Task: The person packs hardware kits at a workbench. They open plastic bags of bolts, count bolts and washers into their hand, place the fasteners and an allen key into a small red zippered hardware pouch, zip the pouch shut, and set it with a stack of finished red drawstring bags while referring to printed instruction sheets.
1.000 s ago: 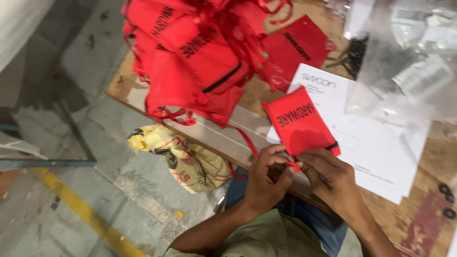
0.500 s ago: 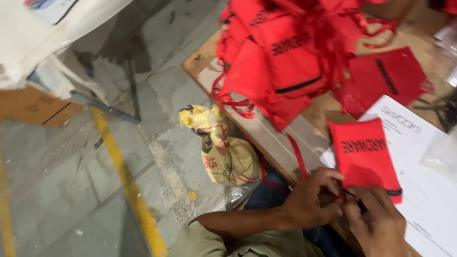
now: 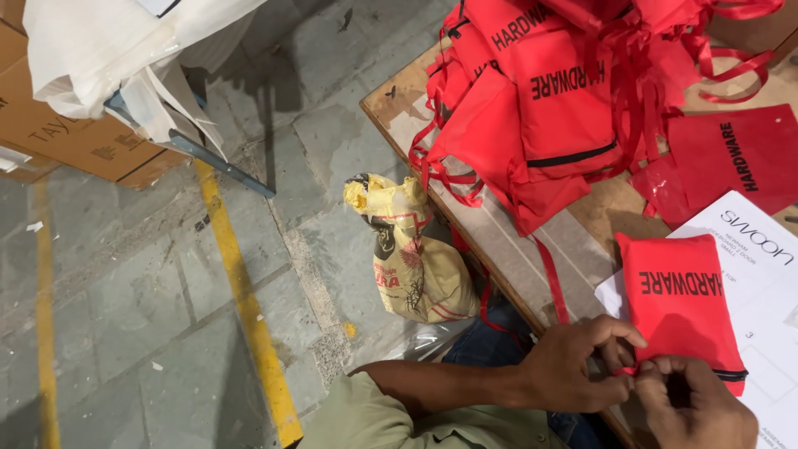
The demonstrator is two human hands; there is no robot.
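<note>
Saw left hand [image 3: 573,366] and right hand [image 3: 694,407] together at near edge of desk [image 3: 532,266], fingertips pinching red drawstring [image 3: 628,370] of red pouch [image 3: 682,303]. Both hands clenched on that string. Pouch lay flat on white paper sheet [image 3: 765,266], looked filled, contents hidden from me. Heap of red pouches [image 3: 565,100] sat at far corner of desk, strings dangling over edge. Yellow printed sack [image 3: 416,258] stood on floor beside desk, top bunched, contents unseen.

Both hands [image 3: 632,382] pinching the red pouch's [image 3: 677,299] drawstring at the table [image 3: 515,258] edge
</note>
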